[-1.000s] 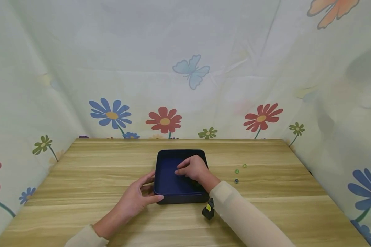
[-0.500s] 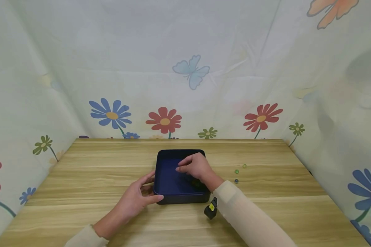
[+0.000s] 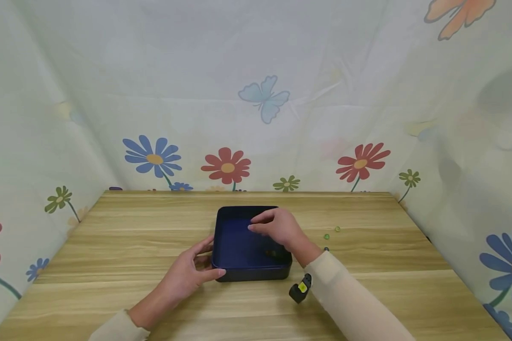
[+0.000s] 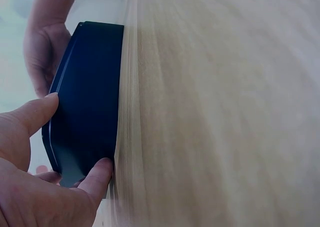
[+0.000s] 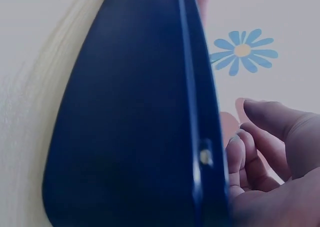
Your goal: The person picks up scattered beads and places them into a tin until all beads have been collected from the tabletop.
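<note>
Beads are being gathered from a wooden table (image 3: 111, 284) into a dark blue square tray (image 3: 239, 246) that stands near the table's middle, in front of a flowered cloth backdrop (image 3: 256, 94). The tray is steadied at its near left corner by the left hand (image 3: 192, 274), whose thumb is pressed against the front wall while the fingers are curled round the left wall. The right hand (image 3: 277, 227) is held over the tray's right half with fingers loosely bent and nothing visibly pinched; whether a bead is concealed under the fingertips cannot be told. One small dark bead (image 3: 273, 254) is seen on the tray floor near the right wall, so that part is judged done. Three loose beads (image 3: 326, 236) are left on the table to the right of the tray, close together, and these are judged outstanding.
</note>
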